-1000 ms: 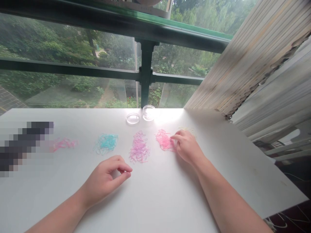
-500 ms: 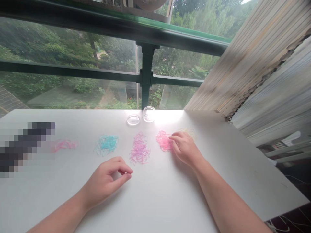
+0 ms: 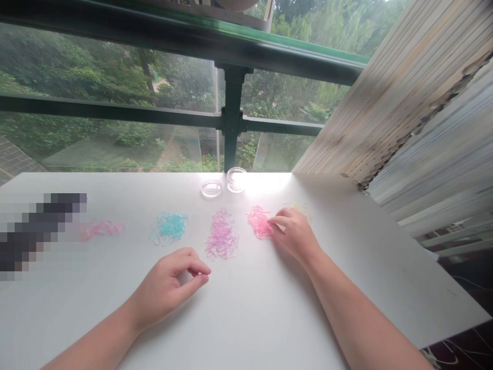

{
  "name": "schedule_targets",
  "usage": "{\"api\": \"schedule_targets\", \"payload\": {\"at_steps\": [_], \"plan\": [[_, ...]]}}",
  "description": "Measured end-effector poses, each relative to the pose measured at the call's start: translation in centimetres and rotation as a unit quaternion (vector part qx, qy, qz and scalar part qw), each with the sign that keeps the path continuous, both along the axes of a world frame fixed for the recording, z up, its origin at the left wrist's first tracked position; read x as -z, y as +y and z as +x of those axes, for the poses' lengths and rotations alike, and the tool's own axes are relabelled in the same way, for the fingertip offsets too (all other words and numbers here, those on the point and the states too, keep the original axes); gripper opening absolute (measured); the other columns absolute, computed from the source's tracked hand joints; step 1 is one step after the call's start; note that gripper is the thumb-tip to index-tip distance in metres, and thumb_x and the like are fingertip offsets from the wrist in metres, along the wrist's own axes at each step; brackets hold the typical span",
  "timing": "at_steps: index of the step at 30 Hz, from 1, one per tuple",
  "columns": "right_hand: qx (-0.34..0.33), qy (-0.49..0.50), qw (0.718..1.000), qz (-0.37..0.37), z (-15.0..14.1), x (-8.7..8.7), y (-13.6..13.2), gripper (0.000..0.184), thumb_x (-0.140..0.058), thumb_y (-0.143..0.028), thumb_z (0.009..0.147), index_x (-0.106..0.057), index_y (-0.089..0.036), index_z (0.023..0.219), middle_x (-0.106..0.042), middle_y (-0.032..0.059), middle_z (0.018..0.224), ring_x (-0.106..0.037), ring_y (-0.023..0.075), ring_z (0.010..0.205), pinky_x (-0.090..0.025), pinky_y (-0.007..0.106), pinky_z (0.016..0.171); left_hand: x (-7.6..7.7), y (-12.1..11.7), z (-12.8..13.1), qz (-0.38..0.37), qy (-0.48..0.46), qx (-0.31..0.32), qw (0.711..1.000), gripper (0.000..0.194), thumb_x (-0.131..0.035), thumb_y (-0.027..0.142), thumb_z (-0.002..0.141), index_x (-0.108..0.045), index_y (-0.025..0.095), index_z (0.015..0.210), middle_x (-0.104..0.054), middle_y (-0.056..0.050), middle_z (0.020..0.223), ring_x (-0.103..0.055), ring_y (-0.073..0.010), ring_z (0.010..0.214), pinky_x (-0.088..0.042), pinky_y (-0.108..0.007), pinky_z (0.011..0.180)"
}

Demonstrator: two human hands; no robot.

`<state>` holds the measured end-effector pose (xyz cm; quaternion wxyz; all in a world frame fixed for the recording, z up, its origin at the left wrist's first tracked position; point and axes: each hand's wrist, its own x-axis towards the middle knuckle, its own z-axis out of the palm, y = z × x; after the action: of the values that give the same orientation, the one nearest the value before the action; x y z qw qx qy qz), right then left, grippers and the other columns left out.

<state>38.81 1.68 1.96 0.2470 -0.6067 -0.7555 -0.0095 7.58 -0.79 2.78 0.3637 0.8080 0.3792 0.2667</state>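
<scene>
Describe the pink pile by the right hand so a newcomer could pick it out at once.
On the white table by the window frame, find the person's right hand. Just left of it lies the pink pile, with the purple pile on its other side. It is denser than the sparse pink strands farther left.

Two bare forearms enter the view: the left forearm (image 3: 102, 331) between seven and eight o'clock, the right forearm (image 3: 358, 308) between four and five. The left hand (image 3: 169, 282) points toward two o'clock, its thumb and index finger curved into a loop (whether the tips quite touch is hard to tell). The right hand (image 3: 295, 231), farther forward with its back showing, points toward ten o'clock, thumb and index finger drawn close together at the tips.
</scene>
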Motion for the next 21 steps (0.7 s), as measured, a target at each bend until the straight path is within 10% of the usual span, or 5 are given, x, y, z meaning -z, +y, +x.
{"api": "schedule_targets", "payload": {"at_steps": [21], "plan": [[-0.018, 0.054, 0.998, 0.035, -0.29, 0.51, 0.03, 0.029, -0.053, -0.004, 0.075, -0.063, -0.020, 0.097, -0.069, 0.0014, 0.081, -0.058, 0.0187, 0.076, -0.043, 0.036, 0.078, 0.21, 0.06, -0.08, -0.016, 0.012, 0.005, 1.000, 0.015, -0.051, 0.020, 0.085, -0.066, 0.021, 0.081, -0.061, -0.001, 0.076, -0.057, -0.0108, 0.071, -0.046, -0.021, 0.069]]}}
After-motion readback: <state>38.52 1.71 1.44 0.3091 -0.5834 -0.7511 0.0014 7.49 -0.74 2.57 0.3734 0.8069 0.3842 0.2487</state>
